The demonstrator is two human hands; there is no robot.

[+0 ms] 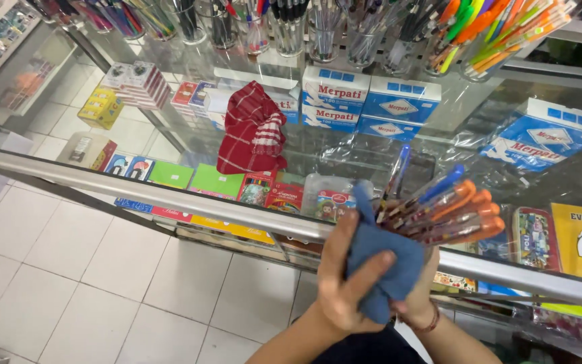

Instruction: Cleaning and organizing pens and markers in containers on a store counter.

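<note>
In the head view, a glass display counter (439,114) with a metal front rail fills the upper and right frame, over white floor tiles (69,269) at lower left. At lower centre, the left hand (345,283) presses a blue cloth (389,266), fingers curled over it. The right hand (417,296), mostly hidden, grips a bundle of pens (449,209). A red checked cloth (254,131) lies on the glass.

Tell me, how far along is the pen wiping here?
In hand: the left hand presses a blue cloth around a bunch of pens gripped from below by the right hand. Done: cannot tell. Possibly left: many pens standing in clear cups on the glass counter.
</note>
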